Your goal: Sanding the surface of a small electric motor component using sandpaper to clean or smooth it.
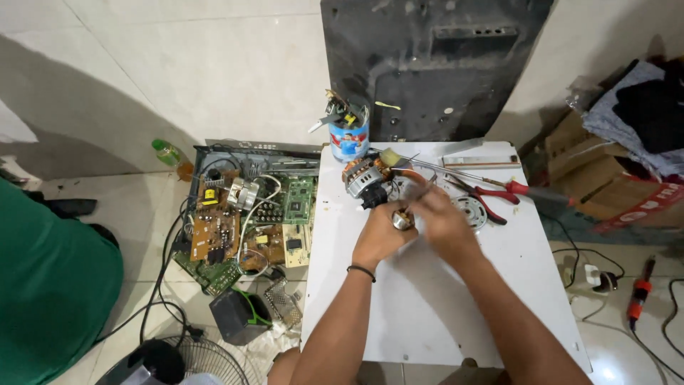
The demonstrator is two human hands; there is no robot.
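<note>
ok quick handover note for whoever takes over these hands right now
Left hand: closed on a small copper-wound motor part, held over the white table.
Right hand: at the same part, blurred; its grip cannot be told.
Motor body lies just beyond the hands, red-handled pliers to the right, tin of tools at the back edge.
Done: the part is off the motor body. Left: unclear.
</note>
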